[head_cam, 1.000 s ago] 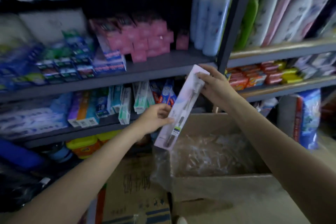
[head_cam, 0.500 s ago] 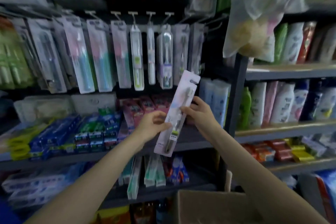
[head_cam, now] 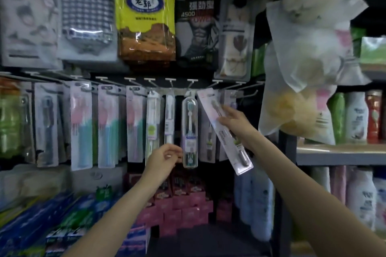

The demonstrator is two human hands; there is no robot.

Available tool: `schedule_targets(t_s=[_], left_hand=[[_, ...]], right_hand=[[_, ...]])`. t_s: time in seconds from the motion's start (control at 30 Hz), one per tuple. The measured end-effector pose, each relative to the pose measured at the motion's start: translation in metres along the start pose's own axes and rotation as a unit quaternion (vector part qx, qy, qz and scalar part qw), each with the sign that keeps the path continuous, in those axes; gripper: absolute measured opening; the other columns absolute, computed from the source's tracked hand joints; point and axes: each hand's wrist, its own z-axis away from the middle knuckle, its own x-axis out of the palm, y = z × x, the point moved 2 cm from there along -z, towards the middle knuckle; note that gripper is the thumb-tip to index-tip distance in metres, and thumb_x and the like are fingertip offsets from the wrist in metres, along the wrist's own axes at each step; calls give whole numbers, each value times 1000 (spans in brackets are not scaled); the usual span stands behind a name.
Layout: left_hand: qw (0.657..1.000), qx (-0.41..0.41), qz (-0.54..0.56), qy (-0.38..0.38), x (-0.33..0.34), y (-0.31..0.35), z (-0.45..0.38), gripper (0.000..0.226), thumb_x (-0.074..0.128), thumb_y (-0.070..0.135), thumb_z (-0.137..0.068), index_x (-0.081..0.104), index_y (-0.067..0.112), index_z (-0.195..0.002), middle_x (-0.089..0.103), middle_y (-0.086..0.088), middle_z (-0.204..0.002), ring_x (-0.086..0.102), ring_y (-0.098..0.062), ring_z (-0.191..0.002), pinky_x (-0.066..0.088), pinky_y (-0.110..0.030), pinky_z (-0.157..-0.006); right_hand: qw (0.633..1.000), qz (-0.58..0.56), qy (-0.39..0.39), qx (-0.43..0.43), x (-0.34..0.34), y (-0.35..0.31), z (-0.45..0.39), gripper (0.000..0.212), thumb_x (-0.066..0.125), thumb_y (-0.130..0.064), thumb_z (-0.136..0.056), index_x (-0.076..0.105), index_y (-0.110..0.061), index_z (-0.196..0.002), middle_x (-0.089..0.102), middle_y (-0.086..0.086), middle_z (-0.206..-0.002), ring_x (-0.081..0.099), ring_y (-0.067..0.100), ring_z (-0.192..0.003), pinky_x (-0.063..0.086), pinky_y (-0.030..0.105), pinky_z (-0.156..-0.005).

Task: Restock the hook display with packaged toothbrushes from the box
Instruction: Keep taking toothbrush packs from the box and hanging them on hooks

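pack at the hooks — not yet hung
right hand (head_cam: 234, 120) grips toothbrush pack (head_cam: 224, 131), centre right; left hand (head_cam: 165, 155) loosely curled, empty — hanging remains.

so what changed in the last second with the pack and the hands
The left hand let go of the toothbrush pack and now holds nothing, near a hanging clear case. The right hand alone lifted the pack from over the box up to the hooks. It is still tilted and not yet hung.

Hook rail (head_cam: 167, 81) – packaged toothbrushes (head_cam: 189, 131) hanging in a row, pink boxes (head_cam: 183, 204) on shelf (head_cam: 208, 233) below
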Motion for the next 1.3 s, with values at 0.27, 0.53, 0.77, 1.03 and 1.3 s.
schedule_targets(t_s=[0.27,0.53,0.77,1.03,1.3], left_hand=[[999,19,-50,-7,10,-11,-26,31,46,-4,-90,60,23,-82,67,3,-86,65,-12,-81,47,-22,-72],[998,43,-19,-51,23,-2,-35,21,51,7,-92,58,26,-91,66,2,-94,64,-16,-91,49,-21,-77],[998,8,-29,-49,47,0,-33,29,63,10,-85,54,14,-113,62,3,-87,60,-10,-75,46,-14,-59],[962,91,-250,59,15,-5,-44,26,63,16,-85,56,11,-109,61,-3,-89,55,-20,-77,33,-24,-53],[961,101,-257,38,7,-8,-51,25,62,17,-86,54,13,-109,62,-2,-89,58,-21,-78,39,-26,-59]], right_hand=[[997,-44,62,8,13,25,-19,40,49,-11,-95,45,-14,-135,50,4,-133,50,20,-116,41,29,-89],[992,-29,115,31,30,36,-15,28,53,-20,-92,50,-16,-120,58,3,-102,56,14,-82,41,24,-56],[1000,-5,-1,-11,34,60,6,33,55,-18,-93,53,-15,-126,60,-3,-113,56,13,-106,45,17,-83],[997,64,33,29,43,95,-15,81,66,-25,-85,17,-11,-148,31,2,-149,29,21,-139,26,32,-111],[997,-73,-20,18,60,85,-42,72,63,-14,-87,18,-12,-143,42,-1,-133,41,13,-123,34,31,-107]])
